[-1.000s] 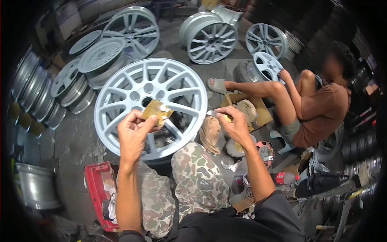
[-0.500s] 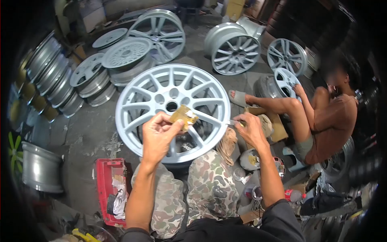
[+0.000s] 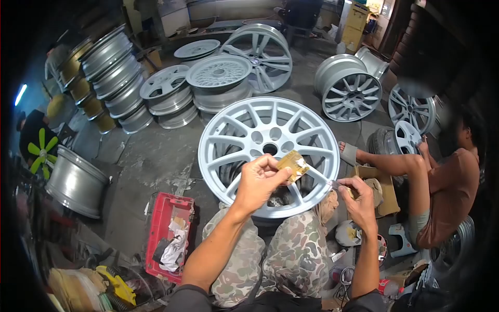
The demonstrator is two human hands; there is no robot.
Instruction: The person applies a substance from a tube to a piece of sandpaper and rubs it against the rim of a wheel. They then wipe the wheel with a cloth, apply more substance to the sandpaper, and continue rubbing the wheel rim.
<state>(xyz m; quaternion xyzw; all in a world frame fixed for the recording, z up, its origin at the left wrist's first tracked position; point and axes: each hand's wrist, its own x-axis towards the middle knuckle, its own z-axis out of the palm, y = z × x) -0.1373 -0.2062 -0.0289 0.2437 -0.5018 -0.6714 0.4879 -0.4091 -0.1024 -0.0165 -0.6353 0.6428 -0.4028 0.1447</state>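
Observation:
A pale grey multi-spoke wheel rim (image 3: 218,183) lies in front of my camouflage-clad knees. Over its lower spokes, my left hand (image 3: 262,182) is closed on a flat yellow-brown card (image 3: 291,164) with white paste smeared on it. At the right edge of the rim, my right hand (image 3: 357,200) grips a small scraper (image 3: 336,184) with a thin blade and a yellowish handle. The blade's tip is at the rim's outer lip; whether it touches cannot be made out. A tan cloth (image 3: 326,205) lies under that edge.
Stacked wheels (image 3: 112,70) stand at the left, more wheels (image 3: 260,54) behind. A red tray (image 3: 152,244) with crumpled paper is left of my legs. At the right a person (image 3: 449,192) sits working on another wheel (image 3: 408,138), beside a cardboard box (image 3: 387,203).
My view has swung left, so the scene sits further right. Both hands keep their holds on the card and the scraper, and the scraper stays by the rim's right edge.

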